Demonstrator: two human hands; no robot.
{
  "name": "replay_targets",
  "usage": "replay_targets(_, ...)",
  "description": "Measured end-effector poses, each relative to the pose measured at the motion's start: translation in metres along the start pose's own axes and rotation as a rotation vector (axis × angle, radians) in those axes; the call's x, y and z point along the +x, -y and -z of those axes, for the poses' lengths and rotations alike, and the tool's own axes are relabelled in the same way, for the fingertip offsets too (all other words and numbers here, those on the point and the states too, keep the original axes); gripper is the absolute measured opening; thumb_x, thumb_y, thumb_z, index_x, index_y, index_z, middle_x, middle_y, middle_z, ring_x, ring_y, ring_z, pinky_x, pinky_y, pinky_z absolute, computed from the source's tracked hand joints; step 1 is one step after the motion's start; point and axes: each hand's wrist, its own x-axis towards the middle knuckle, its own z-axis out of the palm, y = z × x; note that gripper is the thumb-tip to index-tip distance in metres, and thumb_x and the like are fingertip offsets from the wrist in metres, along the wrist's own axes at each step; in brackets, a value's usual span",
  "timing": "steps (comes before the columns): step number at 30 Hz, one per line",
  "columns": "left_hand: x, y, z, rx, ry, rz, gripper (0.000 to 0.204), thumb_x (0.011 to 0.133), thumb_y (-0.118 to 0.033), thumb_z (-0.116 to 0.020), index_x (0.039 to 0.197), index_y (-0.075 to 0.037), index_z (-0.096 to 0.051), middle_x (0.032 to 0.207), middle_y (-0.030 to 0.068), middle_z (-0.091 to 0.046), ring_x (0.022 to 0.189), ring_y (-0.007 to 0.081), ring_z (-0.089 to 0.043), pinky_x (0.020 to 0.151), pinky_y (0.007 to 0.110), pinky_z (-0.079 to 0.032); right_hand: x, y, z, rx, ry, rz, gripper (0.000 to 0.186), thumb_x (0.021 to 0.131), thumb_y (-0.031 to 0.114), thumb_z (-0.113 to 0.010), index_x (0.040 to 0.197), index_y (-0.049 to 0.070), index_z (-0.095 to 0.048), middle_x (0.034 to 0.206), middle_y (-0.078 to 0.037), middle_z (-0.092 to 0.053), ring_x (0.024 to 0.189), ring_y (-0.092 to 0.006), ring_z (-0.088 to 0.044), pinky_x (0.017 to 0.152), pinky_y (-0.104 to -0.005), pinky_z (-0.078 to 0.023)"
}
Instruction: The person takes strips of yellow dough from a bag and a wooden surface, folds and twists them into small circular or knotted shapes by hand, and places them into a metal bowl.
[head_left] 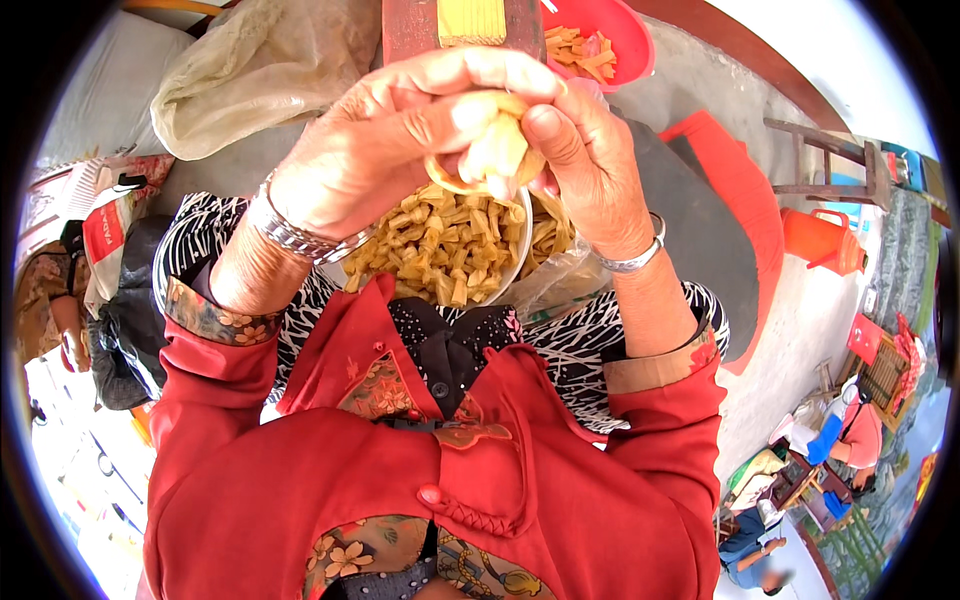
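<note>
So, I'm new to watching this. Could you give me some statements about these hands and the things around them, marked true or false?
1. The left hand and right hand both hold one looped yellow strip. True.
2. The right wrist is bare. False: it wears a silver bangle.
3. Folded yellow pieces fill the pale-rimmed bowl. True.
4. Nobody else is in view. False: a person in a pink top is at the right.
5. The red basin contains yellow strips. True.

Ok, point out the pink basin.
In the head view, the pink basin is at the top, right of the yellow block and beyond the right hand.
</note>
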Motion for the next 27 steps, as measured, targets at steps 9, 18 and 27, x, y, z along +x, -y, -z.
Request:
replay_targets(9,0.004,0.006,0.004,0.858,-0.021,-0.31,0.037,0.093,-0.015,-0.048,0.128,-0.005,-0.05,0.118,0.0087,-0.051,0.104,0.0161,-0.052,0.091,0.028,-0.041,-0.004,-0.008,-0.006,0.228,-0.044,-0.096,0.037,0.097,0.037,-0.047,0.105,0.002,-0.057,0.075,0.001,-0.056,0.053,-0.0032,-0.044,0.045,-0.017,-0.035)
replay_targets(18,0.001,0.01,-0.008,-0.09,-0.15,0.166,0.055,0.096,-0.046,-0.04,0.123,0.0,-0.052,0.095,0.0123,-0.061,0.081,0.0182,-0.06,0.074,0.033,-0.051,0.0,-0.006,-0.016,0.146,-0.258,0.031,0.032,0.099,0.033,-0.042,0.107,0.003,-0.043,0.083,-0.005,-0.063,0.067,-0.0067,-0.056,0.057,-0.0192,-0.045)
replay_targets(27,0.002,-0.012,0.025,-0.402,-0.068,0.033,0.054,0.099,-0.04,-0.032,0.112,0.009,-0.053,0.101,0.012,-0.053,0.064,0.0102,-0.047,0.072,0.036,-0.053,-0.014,-0.025,0.013,-0.173,-0.389,0.05,0.028,0.089,0.022,-0.064,0.074,-0.001,-0.057,0.063,0.004,-0.045,0.059,-0.0053,-0.038,0.052,-0.0211,-0.033)
